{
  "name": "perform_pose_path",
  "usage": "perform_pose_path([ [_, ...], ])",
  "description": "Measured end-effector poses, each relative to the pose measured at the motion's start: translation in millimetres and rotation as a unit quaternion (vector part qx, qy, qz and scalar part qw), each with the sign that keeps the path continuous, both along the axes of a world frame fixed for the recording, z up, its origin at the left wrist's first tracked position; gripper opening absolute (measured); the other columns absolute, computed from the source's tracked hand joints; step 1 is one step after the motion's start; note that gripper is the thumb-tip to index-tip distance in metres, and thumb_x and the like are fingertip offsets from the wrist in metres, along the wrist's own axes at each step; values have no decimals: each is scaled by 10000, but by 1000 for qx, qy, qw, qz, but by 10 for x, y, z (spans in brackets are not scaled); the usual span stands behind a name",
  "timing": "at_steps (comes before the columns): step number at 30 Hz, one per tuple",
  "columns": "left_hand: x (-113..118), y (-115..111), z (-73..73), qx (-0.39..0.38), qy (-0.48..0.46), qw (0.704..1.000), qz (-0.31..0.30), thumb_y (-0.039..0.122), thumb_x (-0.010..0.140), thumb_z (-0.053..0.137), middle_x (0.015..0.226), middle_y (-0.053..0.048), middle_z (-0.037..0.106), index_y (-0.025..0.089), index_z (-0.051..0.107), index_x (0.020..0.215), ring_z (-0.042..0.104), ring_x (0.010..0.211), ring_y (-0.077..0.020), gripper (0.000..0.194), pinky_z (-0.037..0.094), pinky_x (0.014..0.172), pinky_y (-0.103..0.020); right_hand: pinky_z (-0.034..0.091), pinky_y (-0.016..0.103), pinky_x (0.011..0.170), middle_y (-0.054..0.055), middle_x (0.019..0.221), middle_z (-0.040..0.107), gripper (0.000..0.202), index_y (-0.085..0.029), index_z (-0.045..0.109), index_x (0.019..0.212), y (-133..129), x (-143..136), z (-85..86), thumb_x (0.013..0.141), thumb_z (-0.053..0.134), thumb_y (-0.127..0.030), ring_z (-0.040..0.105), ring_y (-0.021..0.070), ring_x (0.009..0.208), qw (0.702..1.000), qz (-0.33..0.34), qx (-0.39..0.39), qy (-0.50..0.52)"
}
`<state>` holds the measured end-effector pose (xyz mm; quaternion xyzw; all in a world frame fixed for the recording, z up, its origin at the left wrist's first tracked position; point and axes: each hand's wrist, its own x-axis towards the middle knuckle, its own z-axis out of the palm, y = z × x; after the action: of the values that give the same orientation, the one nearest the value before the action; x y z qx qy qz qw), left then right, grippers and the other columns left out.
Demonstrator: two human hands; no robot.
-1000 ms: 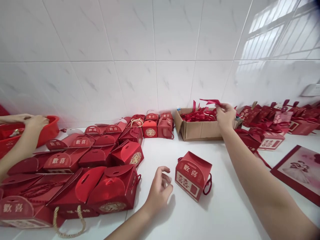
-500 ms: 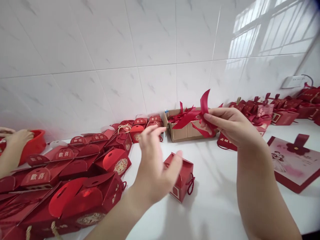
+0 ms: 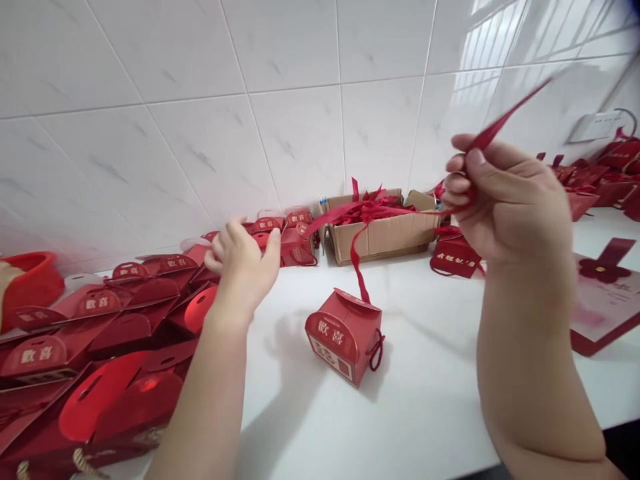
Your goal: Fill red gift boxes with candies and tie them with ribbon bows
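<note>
My right hand (image 3: 505, 193) is raised above the counter and pinches a dark red ribbon (image 3: 356, 257) between thumb and fingers. One end sticks up past the fingers; other lengths stretch leftward in front of the carton and dangle down to a small red gift box (image 3: 345, 337). That box stands upright on the counter with its lid flaps folded over and a dark red cord loop at its side. My left hand (image 3: 243, 270) is in the air near the rows of boxes, its thumb apart from its half-bent fingers, holding nothing I can see.
A cardboard carton (image 3: 380, 240) full of red ribbons stands by the tiled wall. Rows of red gift boxes (image 3: 125, 333) fill the left. A red basin (image 3: 33, 283) with part of another person's arm is at far left. A pink-topped box (image 3: 607, 293) stands right, more boxes behind.
My right hand has lifted up and right, drawing the ribbon out long. My left hand has moved left, away from the small gift box. The camera view has shifted.
</note>
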<state>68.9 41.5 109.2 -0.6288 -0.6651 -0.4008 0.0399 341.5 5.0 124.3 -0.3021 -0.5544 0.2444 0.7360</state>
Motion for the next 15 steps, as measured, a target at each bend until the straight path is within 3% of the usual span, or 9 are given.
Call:
perform_pose_path([
  [2, -49, -124, 26, -19, 1, 992, -124, 424, 846, 529, 1370, -129, 446, 212, 406, 1317, 351, 1322, -330, 532, 250, 1084, -541, 345, 281, 552, -4, 762, 551, 130, -241, 672, 949, -30, -13, 12, 881, 565, -211, 443, 82, 577, 999, -1, -17, -34],
  [4, -55, -258, 32, -139, 24, 943, -300, 465, 821, 567, 1418, -60, 432, 313, 408, 1354, 402, 1307, -292, 576, 356, 1044, -452, 247, 266, 481, -17, 650, 477, 120, -218, 665, 821, -51, -29, 18, 877, 584, -288, 345, 70, 507, 991, 12, -80, -106],
  [5, -47, -302, 18, -214, 46, 908, -358, 483, 789, 606, 1434, -43, 430, 346, 411, 1364, 429, 1292, -293, 622, 398, 1010, -423, 213, 261, 462, -24, 605, 437, 198, -206, 639, 740, -50, -35, 14, 875, 584, -341, 312, 67, 485, 980, 20, -119, -156],
  [6, -33, -320, -8, -281, 69, 877, -383, 488, 746, 652, 1435, -41, 441, 358, 419, 1369, 455, 1274, -305, 677, 425, 978, -408, 194, 259, 449, -28, 570, 404, 280, -199, 603, 670, -41, -39, 4, 870, 579, -393, 290, 65, 468, 964, 29, -157, -213],
  [8, 1, -283, -88, -366, 94, 847, -374, 452, 675, 721, 1384, -57, 513, 340, 473, 1346, 509, 1223, -330, 724, 453, 923, -391, 196, 256, 428, -32, 533, 379, 363, -198, 548, 594, 3, -41, -31, 849, 581, -454, 276, 68, 449, 913, 57, -212, -344],
  [12, 33, -71, -250, -396, 34, 830, -391, 322, 628, 762, 1144, -48, 682, 303, 620, 1202, 646, 1002, -270, 591, 500, 751, -290, 257, 252, 423, -17, 542, 462, 330, -199, 567, 581, 142, -56, -131, 813, 600, -431, 363, 89, 466, 759, 190, -269, -562],
  [13, 27, -28, -272, -397, 15, 823, -406, 301, 620, 766, 1122, -43, 690, 303, 626, 1193, 660, 957, -251, 589, 503, 712, -270, 272, 250, 431, -12, 551, 476, 321, -197, 571, 584, 174, -70, -152, 815, 589, -419, 385, 95, 480, 728, 213, -281, -588],
  [15, 2, 21, -289, -402, -4, 808, -431, 274, 623, 759, 1147, -34, 682, 307, 610, 1217, 662, 956, -236, 613, 507, 695, -254, 294, 249, 453, -6, 566, 483, 302, -192, 570, 596, 221, -110, -181, 823, 562, -391, 405, 101, 505, 696, 235, -300, -609],
])
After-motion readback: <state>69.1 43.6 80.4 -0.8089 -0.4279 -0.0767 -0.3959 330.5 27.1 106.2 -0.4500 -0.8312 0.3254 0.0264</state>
